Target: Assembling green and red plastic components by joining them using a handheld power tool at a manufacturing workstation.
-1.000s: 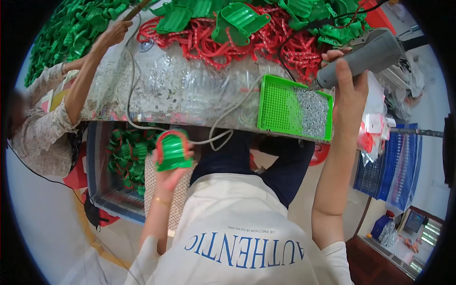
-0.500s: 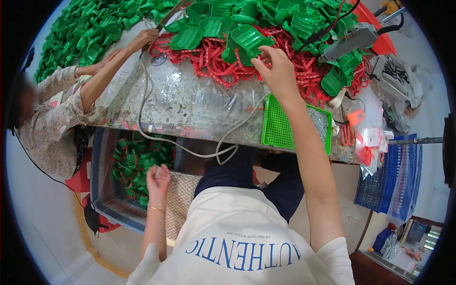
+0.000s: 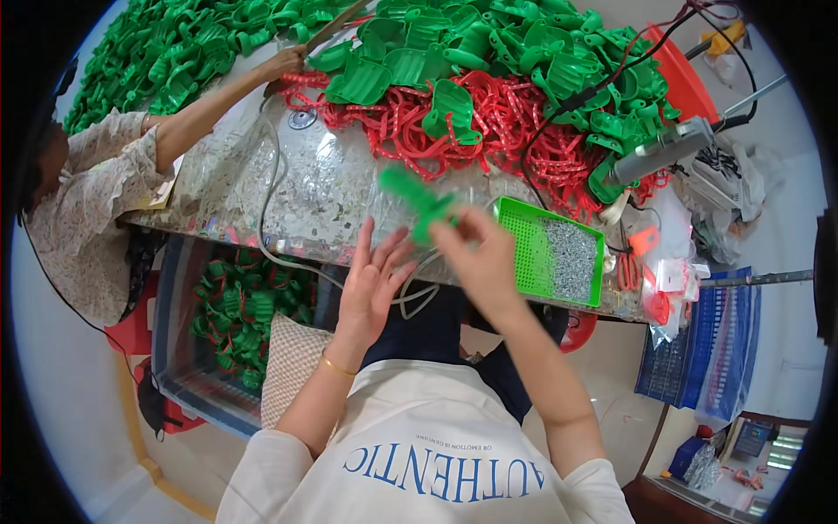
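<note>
Between the thumb and fingers of my right hand is a green plastic piece, smeared by motion, held over the table's near edge. My left hand is just left of it, fingers spread and empty, apart from the piece. Beyond both hands lies a tangle of red straps with pale markings. Curved, ribbed green plastic pieces are heaped behind and on the straps. A bright green basket, partly filled with small silvery metal bits, sits close to my right hand.
A grey hand tool with cables hangs at the right. Red-handled scissors lie beside the basket. A pale cable crosses the table. Below left, a bin holds green-and-red pieces. At left, another person's hand grips a long flat tool.
My right hand has come back from the heap toward me with a green plastic piece in it. My left hand has risen from beside the bin to the table edge.
</note>
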Demonstrator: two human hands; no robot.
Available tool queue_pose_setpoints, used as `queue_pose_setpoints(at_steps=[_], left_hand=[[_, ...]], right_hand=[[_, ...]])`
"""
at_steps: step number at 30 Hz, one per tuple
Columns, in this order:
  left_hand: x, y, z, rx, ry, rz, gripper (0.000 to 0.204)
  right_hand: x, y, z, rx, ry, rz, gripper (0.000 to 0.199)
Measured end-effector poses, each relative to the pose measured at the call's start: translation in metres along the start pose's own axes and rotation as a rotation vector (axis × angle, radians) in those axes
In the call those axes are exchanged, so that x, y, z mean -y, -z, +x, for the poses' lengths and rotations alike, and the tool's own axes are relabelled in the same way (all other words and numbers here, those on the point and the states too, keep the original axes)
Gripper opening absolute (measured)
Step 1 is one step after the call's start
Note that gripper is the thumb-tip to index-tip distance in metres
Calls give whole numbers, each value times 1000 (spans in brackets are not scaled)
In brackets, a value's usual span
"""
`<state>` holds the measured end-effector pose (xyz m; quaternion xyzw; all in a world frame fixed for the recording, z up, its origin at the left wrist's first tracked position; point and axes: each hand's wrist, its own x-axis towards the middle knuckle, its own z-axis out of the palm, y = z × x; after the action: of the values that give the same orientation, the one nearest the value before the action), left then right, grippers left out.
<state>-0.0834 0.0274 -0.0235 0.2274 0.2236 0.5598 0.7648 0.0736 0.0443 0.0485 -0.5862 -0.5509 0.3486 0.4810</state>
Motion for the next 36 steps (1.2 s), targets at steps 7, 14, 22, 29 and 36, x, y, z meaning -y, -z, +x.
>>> queue_pose_setpoints(at_steps=[7, 14, 22, 29, 36], left_hand=[[22, 17, 9, -6, 82, -154, 61], [10, 27, 7, -177, 83, -247, 52], [14, 29, 10, -123, 85, -180, 60], [16, 34, 9, -84, 90, -111, 59], [14, 30, 8, -76, 90, -130, 55]], right_hand=[[2, -20, -33, 285, 69, -86, 19], [-39, 8, 57, -39, 130, -122, 28], [-87, 11, 112, -196, 227, -759, 33], [-90, 14, 93, -209, 354, -831, 21], [-81, 8, 51, -210, 422, -670, 17]])
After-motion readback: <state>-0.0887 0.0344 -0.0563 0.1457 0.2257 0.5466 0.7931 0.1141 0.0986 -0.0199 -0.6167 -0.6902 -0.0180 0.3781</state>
